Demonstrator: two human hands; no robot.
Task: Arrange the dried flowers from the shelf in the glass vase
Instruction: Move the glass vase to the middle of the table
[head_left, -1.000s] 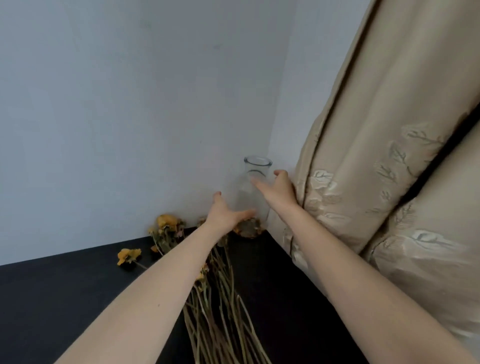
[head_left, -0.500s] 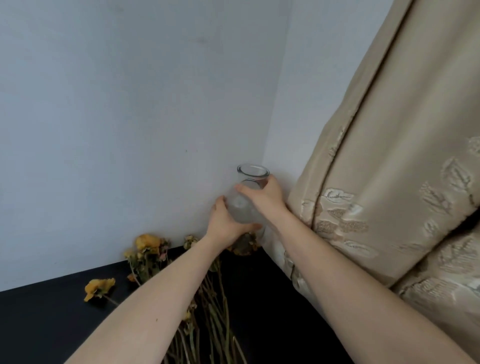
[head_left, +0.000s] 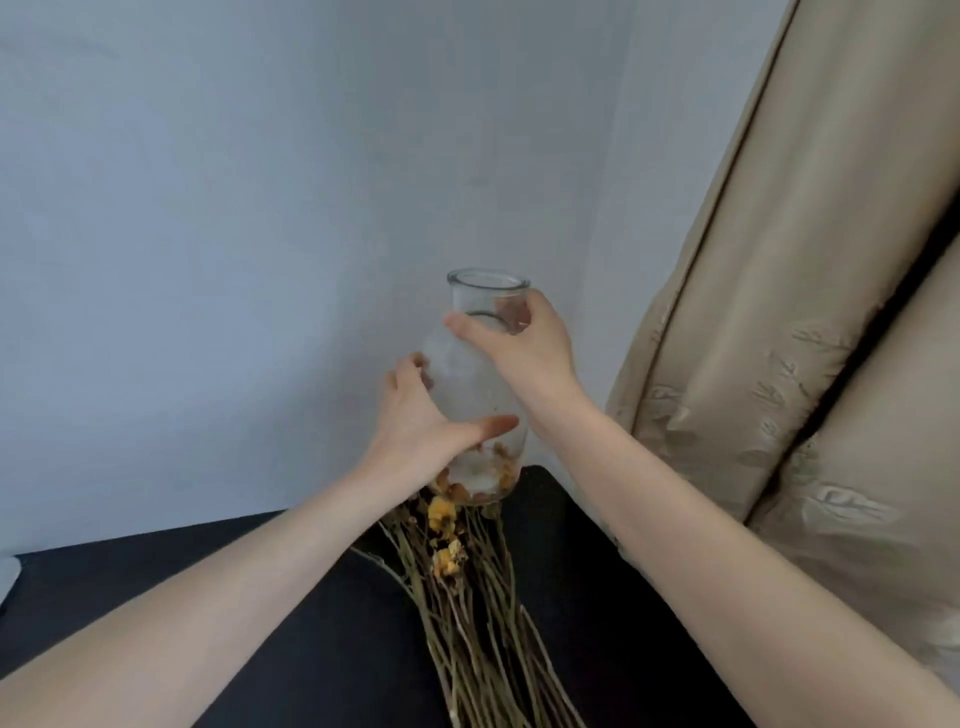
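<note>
Left hand and right hand, reaching a second ago, have closed on the vase. Curtain hangs at right. Dark shelf carries the flowers, stems near, heads far. Vase is upright over the heads at the far corner; base contact cannot be told. Right hand grasps the neck and left hand clasps the body.

— How many vases?
— One vase, with two grips on it: left grip, right grip.
— And flowers?
— One bunch below the grips. Stems too many to count. Two yellow heads show under the left grip.
— Anything else?
— One curtain right of the right grip, and one shelf beneath both.
</note>
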